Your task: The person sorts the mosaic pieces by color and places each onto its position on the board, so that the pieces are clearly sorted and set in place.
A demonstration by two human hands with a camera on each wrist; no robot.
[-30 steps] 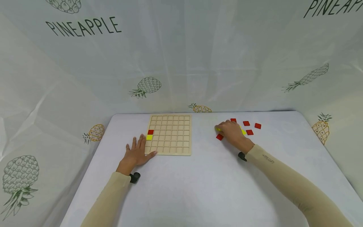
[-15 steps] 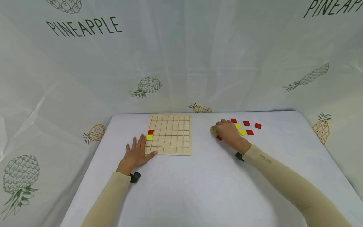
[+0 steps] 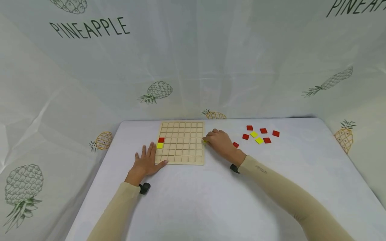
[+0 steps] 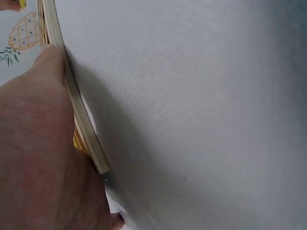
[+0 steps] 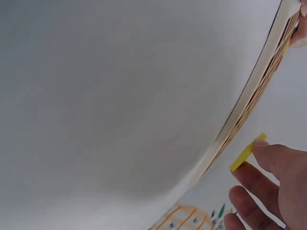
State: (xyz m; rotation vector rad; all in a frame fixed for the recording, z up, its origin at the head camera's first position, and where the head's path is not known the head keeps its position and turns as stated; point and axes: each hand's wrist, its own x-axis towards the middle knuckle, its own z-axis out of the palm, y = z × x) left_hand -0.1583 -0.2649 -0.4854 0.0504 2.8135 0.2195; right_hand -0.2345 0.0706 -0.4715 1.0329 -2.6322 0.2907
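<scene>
Right hand (image 3: 221,143), pinching a yellow tile (image 5: 245,154), shifts from loose tiles (image 3: 254,134) to grid board (image 3: 184,141) 3 o'clock; left hand (image 3: 146,164) stays spread at its 8 o'clock; backdrop (image 3: 187,60) reads "PINEAPPLE", head view's 10 o'clock.

- A pale sheet (image 3: 211,60) hangs at the back, creased on the left.
- A white surface (image 3: 193,204), its far corners rounded.
- Dark lettering (image 3: 89,28) up on the left reads "PINEAPPLE"; a second word (image 3: 357,6), upper right, runs out of sight.
- A green pineapple (image 3: 160,89) printed sideways; a slanting pineapple (image 3: 337,78), long and thin, off to the right.
- A big pineapple (image 3: 24,184) low on the left, leaves pointing down.
- Orange pineapples (image 3: 104,140) by the left and right edges, another behind the far edge.
</scene>
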